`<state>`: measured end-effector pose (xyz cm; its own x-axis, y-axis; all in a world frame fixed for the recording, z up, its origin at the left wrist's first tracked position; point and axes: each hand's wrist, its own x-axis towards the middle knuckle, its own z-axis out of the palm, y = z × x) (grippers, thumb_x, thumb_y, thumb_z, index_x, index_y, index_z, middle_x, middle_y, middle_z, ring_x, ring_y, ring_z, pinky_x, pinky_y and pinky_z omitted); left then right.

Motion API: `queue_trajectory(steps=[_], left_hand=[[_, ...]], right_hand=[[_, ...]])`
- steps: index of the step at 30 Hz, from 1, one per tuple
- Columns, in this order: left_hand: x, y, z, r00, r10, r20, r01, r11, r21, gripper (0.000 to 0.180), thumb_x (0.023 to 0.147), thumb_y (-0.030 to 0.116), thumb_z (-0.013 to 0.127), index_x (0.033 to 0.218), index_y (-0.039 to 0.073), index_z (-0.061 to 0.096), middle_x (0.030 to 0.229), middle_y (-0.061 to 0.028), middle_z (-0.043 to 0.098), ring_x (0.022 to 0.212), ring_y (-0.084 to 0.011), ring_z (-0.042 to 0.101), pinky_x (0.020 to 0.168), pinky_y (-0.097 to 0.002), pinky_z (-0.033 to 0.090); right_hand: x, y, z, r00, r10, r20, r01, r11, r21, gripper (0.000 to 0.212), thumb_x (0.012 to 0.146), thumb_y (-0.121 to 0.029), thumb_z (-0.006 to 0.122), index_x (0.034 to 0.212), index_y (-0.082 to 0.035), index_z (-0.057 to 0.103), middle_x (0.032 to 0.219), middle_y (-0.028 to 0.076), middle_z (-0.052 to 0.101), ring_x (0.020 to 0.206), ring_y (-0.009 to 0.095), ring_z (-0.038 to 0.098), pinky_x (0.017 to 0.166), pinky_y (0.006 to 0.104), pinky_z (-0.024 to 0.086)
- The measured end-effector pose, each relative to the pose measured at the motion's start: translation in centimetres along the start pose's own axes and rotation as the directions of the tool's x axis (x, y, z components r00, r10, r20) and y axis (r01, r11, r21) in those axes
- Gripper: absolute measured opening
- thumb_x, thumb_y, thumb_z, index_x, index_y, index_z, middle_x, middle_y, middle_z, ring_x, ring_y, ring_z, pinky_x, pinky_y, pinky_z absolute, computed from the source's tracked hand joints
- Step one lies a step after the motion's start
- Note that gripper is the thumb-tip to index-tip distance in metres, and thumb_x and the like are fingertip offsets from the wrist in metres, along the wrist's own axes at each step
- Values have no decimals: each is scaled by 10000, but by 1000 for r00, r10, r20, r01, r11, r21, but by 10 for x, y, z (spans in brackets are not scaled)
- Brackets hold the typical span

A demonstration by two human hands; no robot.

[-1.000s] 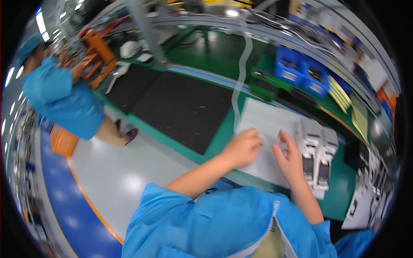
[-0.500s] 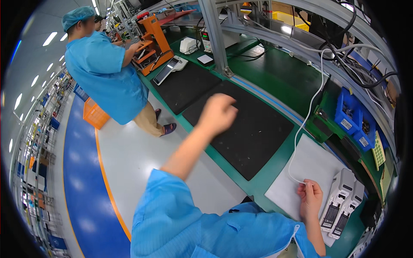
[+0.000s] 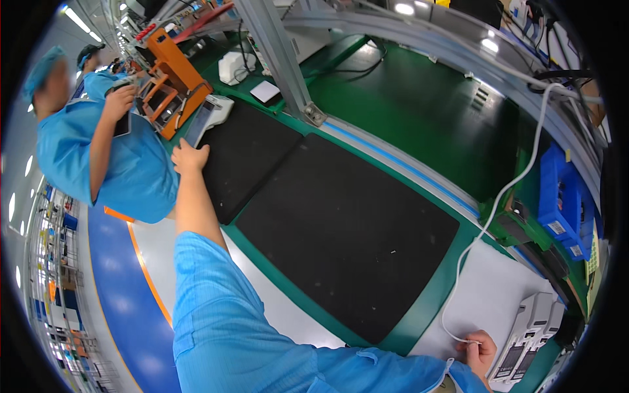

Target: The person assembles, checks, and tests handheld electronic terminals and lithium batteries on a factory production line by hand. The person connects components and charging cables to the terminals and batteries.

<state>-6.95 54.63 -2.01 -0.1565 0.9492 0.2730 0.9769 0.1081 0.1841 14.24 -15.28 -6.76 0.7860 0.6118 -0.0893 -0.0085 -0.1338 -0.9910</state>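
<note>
My left hand is stretched far to the left, its fingers closed round the near end of a grey handheld terminal with a dark screen. The terminal lies at the far corner of the smaller black mat. At the lower right my right hand rests on a white mat and pinches the end of a white cable. That cable runs up toward the frame above. Two white terminals lie side by side just right of this hand.
A large black mat covers the green bench between my hands. A person in a blue coat stands at the left by an orange fixture. An aluminium post rises behind the mats. Blue bins sit at the right.
My left arm has swung from the white mat across the black mats to the terminal at the far left. My right hand has stayed by the white terminals, holding the cable end.
</note>
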Motion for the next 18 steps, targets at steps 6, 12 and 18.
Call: queue_trajectory(steps=[6, 12, 18], left_hand=[[61, -8, 36, 996, 35, 77, -30, 997, -66, 924, 644, 420, 631, 1432, 118, 255, 1490, -145, 213, 1365, -352, 201, 1067, -529, 230], [66, 2, 14, 963, 171, 209, -196, 974, 109, 868, 588, 485, 626, 1269, -30, 469, 1241, -258, 514, 1193, -362, 469, 1032, -391, 328], [-10, 14, -20, 971, 215, 102, -197, 967, -163, 768, 549, 463, 665, 1017, -140, 587, 1018, -309, 607, 1007, -366, 600, 898, -368, 454]], right_hand=[[1, 3, 0, 999, 0, -45, -2, 999, -46, 175, 915, -158, 512, 945, 13, 538, 772, 90, 511, 604, 143, 547, 574, 249, 451], [3, -3, 2, 1000, -29, 6, 30, 986, -166, 190, 922, -178, 511, 921, 11, 536, 736, 88, 511, 607, 139, 536, 571, 241, 426], [0, -7, 12, 998, -18, -59, 10, 992, -126, 201, 914, -191, 531, 893, 9, 546, 733, 84, 527, 622, 138, 528, 578, 252, 424]])
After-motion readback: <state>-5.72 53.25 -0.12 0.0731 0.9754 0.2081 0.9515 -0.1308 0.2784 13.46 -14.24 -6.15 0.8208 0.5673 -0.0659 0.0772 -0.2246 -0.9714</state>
